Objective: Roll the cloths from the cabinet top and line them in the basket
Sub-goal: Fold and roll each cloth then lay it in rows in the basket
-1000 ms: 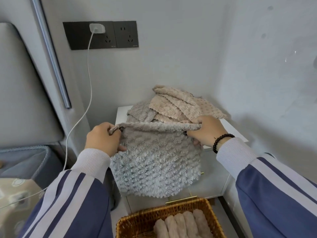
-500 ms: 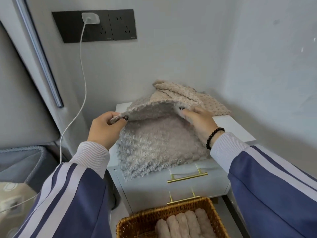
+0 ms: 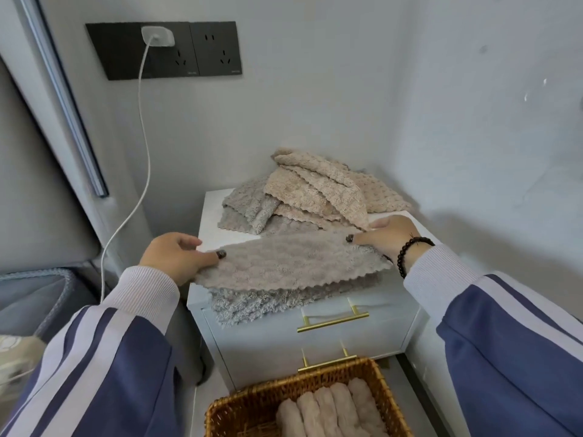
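Observation:
A grey-beige fluffy cloth (image 3: 284, 263) lies folded over on the front of the white cabinet top (image 3: 227, 238), its lower layer hanging past the front edge. My left hand (image 3: 176, 258) pinches its left corner and my right hand (image 3: 388, 238) pinches its right corner. Behind it a loose pile of beige and grey cloths (image 3: 309, 190) rests at the back of the cabinet top. Below, a wicker basket (image 3: 252, 402) holds several rolled beige cloths (image 3: 331, 411) side by side.
The cabinet has two drawers with gold handles (image 3: 332, 320). A white cable (image 3: 142, 146) runs down from a charger in the black wall socket (image 3: 164, 50). A wall stands close on the right, a grey padded headboard and bin on the left.
The cloth was held up hanging by its top corners. Both hands have brought it down onto the cabinet top and folded the top half toward me over the lower half.

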